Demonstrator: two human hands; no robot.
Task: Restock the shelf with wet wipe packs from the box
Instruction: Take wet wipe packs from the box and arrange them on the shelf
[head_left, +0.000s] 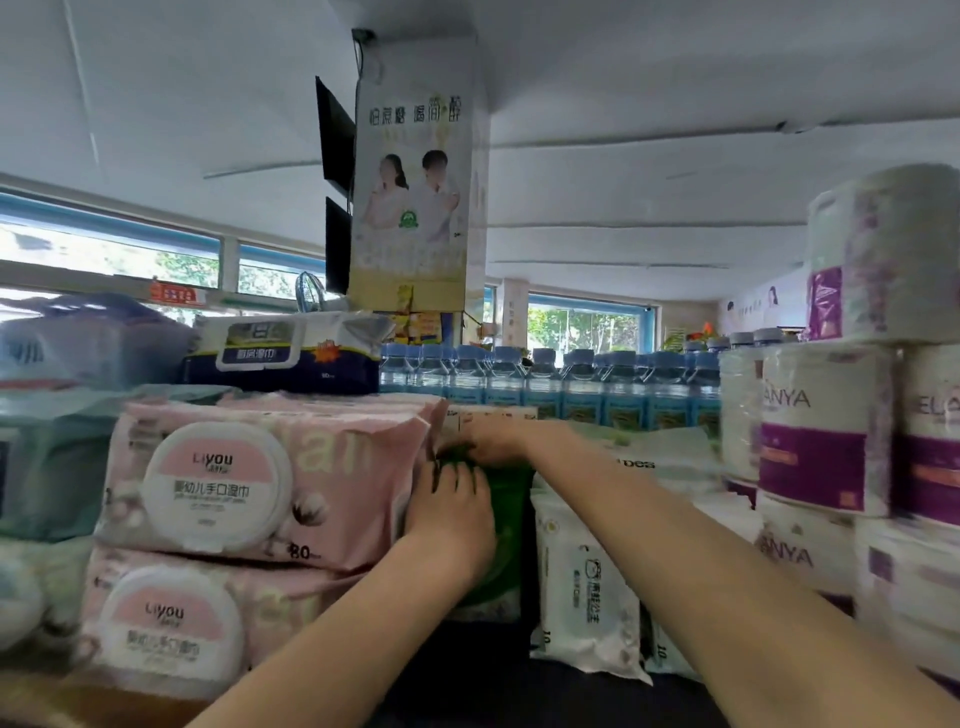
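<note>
- Left hand (449, 512) and right hand (488, 441) each hold a grip curled on the green wet wipe pack (506, 545), upright between the pink packs (260, 478) and white packs (587, 582).
- Pink packs read "Liyou", "80".
- Paper rolls (826, 431) read "ANYA".

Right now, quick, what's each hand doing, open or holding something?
Left hand: fingers curled on the green wipe pack, gripping its front.
Right hand: on the same pack's top; the grip is too blurred to tell.
</note>
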